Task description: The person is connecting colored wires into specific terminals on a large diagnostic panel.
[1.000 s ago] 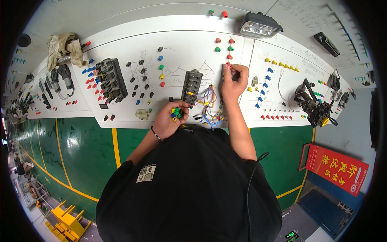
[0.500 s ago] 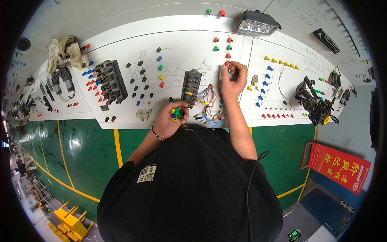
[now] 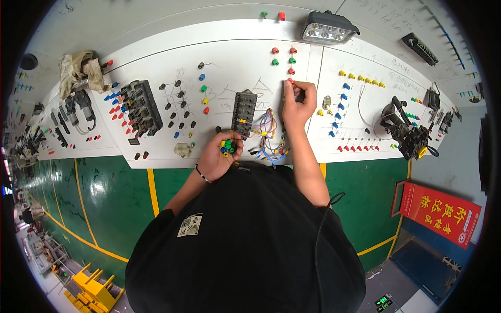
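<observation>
My left hand [image 3: 210, 159] is curled round several small binding-post caps [image 3: 228, 146] in green, yellow and other colours, below the black fuse box [image 3: 243, 107] on the white board. With thumb and index finger, my right hand [image 3: 297, 110] pinches a red binding-post cap [image 3: 290, 81], the lowest in a column of red and green posts. The fingertips partly cover that cap. Between my hands, a bundle of coloured wires [image 3: 267, 124] hangs beside the fuse box.
A lamp with a black housing [image 3: 330, 28] sits above the right hand. To the left is a larger black fuse box [image 3: 142, 108] amid coloured posts. A black switch assembly [image 3: 406, 130] stands out at the right. Green panels [image 3: 115, 203] lie below the board.
The view has shifted slightly, so the board sits a little further left. My right thumb and index finger have changed position slightly on the red cap. My left hand keeps its handful.
</observation>
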Action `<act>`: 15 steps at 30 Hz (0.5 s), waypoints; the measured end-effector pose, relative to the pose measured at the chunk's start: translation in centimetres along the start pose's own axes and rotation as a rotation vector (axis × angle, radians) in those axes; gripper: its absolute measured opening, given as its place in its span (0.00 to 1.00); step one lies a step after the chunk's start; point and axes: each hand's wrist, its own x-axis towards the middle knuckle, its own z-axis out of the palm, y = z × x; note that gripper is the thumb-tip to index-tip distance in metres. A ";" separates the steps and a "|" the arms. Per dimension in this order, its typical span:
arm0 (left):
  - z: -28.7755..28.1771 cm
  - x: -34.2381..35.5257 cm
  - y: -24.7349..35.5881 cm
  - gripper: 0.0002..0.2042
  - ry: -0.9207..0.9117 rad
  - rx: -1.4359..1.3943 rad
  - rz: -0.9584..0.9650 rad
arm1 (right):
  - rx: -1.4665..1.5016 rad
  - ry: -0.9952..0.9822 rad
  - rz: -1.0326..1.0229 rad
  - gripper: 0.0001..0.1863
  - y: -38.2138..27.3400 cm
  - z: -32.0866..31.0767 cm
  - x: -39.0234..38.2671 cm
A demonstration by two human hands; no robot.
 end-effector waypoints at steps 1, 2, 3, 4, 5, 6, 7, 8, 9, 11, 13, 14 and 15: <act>0.0 0.0 0.0 0.12 -0.015 -0.007 -0.001 | -0.001 0.008 0.074 0.06 0.0 0.0 0.0; 0.0 0.0 0.0 0.12 -0.007 -0.004 -0.003 | 0.007 0.011 0.072 0.06 0.0 0.0 0.0; 0.0 0.0 0.0 0.12 -0.011 -0.002 -0.005 | 0.014 0.010 0.041 0.06 0.1 0.0 0.0; 0.1 0.0 0.0 0.12 -0.012 0.001 -0.006 | 0.022 0.009 0.009 0.06 0.2 -0.1 0.0; 0.1 0.1 0.1 0.12 -0.016 -0.001 -0.004 | 0.022 0.008 0.008 0.06 0.3 -0.2 0.0; 0.1 0.1 0.1 0.11 -0.006 -0.008 -0.002 | 0.000 -0.009 -0.029 0.06 0.3 -0.2 0.0; 0.1 0.0 0.0 0.11 0.006 -0.015 0.000 | -0.034 -0.018 -0.042 0.06 0.4 -0.3 0.0; 0.1 0.1 0.1 0.11 0.008 -0.017 0.000 | -0.022 -0.028 -0.064 0.06 0.4 -0.2 -0.1; 0.1 0.1 0.1 0.11 0.011 -0.016 0.008 | -0.006 -0.022 0.016 0.05 0.4 -0.2 -0.1; 0.1 -0.1 0.0 0.11 0.020 -0.018 0.012 | 0.007 -0.019 0.100 0.05 0.3 -0.1 -0.3; 0.1 0.0 0.1 0.11 0.018 -0.017 0.009 | 0.030 0.017 0.075 0.05 0.3 0.1 -0.2; 0.1 0.1 0.1 0.11 0.018 -0.016 0.009 | 0.039 0.026 0.066 0.05 0.2 0.0 -0.1; 0.0 0.1 0.1 0.11 0.016 -0.023 0.005 | -0.004 -0.001 -0.005 0.05 0.2 0.0 0.0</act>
